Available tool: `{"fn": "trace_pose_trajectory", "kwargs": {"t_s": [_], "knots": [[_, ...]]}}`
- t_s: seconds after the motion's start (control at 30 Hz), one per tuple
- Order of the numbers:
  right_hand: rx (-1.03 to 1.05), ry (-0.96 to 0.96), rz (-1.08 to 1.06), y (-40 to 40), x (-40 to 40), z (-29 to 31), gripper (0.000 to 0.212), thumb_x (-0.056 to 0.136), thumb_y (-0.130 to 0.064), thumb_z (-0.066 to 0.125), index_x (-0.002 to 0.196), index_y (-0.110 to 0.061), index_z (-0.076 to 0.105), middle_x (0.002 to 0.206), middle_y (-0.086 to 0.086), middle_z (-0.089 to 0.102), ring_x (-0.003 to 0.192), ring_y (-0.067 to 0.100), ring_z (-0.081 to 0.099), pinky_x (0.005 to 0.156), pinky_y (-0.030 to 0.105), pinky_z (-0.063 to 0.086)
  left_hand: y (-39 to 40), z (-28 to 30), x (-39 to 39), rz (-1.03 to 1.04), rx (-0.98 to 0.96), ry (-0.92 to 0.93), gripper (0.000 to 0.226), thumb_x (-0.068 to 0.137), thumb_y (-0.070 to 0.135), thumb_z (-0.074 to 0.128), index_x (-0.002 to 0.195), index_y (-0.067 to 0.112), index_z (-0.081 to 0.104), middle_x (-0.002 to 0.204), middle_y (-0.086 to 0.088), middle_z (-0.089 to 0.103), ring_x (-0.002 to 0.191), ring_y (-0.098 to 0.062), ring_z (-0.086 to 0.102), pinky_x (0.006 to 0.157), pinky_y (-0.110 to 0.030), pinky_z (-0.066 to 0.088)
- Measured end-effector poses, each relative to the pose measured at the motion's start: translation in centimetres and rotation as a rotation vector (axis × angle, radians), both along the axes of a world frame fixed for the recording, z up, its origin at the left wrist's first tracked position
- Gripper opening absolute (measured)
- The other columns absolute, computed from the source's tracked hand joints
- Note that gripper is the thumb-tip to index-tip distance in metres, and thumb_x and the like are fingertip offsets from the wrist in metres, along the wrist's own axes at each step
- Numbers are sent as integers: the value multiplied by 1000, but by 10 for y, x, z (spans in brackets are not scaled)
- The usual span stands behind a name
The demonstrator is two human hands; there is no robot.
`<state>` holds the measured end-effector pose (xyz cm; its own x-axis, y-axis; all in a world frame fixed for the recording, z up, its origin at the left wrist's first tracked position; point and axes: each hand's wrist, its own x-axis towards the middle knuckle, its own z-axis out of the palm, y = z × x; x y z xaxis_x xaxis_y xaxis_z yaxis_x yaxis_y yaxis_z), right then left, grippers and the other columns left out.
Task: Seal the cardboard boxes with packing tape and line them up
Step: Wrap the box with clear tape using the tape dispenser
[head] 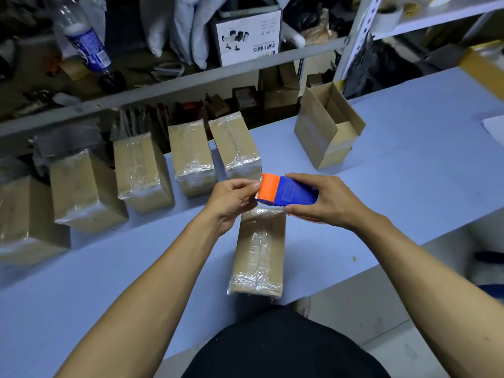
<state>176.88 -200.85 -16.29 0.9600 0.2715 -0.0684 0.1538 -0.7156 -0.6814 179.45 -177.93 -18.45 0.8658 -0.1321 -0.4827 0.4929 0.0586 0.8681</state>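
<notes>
Nearest the camera, past the person's dark-clothed lap, a taped box (259,252) lies lengthwise on the pale blue surface (409,165), its near end at the surface's front edge and its long seam running away from the viewer, probably so the tape can be drawn along it in one stroke. Clear tape already shines along that seam and wraps over the near end. Above the far end of this box both hands meet on the tape dispenser (289,190), blue in the body with an orange front. The right hand (324,200) is curled around the blue body from the side, carrying the tool; the left hand (231,199) pinches at the orange front with thumb and forefinger, seemingly to find or free the loose tape end, though the tape itself is too clear to make out there. Further back, five sealed boxes (191,156) stand side by side in a row along the rear edge of the surface, close together and much alike in their facing, which reads as the line the task asks for. Well off to the right an open box (327,126) stands with its flaps up, apparently waiting its turn for sealing.
</notes>
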Motion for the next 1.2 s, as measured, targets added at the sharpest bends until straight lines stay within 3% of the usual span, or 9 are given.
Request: {"fn": "trace_pose_trajectory", "kwargs": {"t_s": [0.13,0.3,0.4,0.47,0.6,0.87,1.0,1.2], "knots": [[-34,-7,17,2,1,2,65,72,-56,78,131,-40,56,112,-24,63,98,7,61,85,38,56,4,-2,-1,-30,69,-75,9,93,10,66,88,9,73,78,-6,68,70,-17,61,70,-30,54],[-82,-49,12,4,4,8,61,75,-55,76,130,-40,54,113,-21,64,97,10,60,84,37,54,3,1,3,43,-26,14,12,95,8,61,87,8,69,77,-6,68,68,-15,63,64,-25,56],[-247,-61,115,6,6,14,66,74,-66,71,130,-41,47,114,-16,62,96,12,57,80,35,51,-1,-3,6,0,110,-13,15,97,8,56,86,7,67,77,-7,66,70,-17,62,60,-25,54],[-316,-76,144,5,7,12,66,75,-61,72,131,-39,45,114,-13,61,94,13,56,77,32,49,-1,-4,6,-52,182,-42,14,97,8,56,91,4,68,77,-7,66,71,-17,62,60,-24,53],[-304,-87,119,7,8,6,57,77,-44,73,127,-35,46,110,-9,61,89,14,55,75,33,52,2,-5,8,12,84,27,11,96,9,59,94,5,69,80,-8,67,73,-17,62,60,-27,55],[-308,-33,73,-12,-4,-8,44,77,-50,71,113,-35,50,98,-15,62,80,14,57,68,33,51,22,-23,8,313,129,118,18,95,-3,55,80,6,62,69,-6,49,60,-13,48,51,-25,56],[-375,7,37,-25,-10,-19,42,74,-48,70,111,-35,53,98,-18,63,83,14,57,69,32,50,43,-41,2,225,212,136,18,97,0,51,83,8,60,69,-6,43,61,-14,42,59,-30,57],[-333,27,5,-36,-13,-29,43,74,-49,73,110,-38,51,95,-19,60,80,12,56,64,26,45,32,-61,4,186,235,107,17,98,6,53,83,10,59,75,-5,47,66,-15,45,59,-25,50]]}}
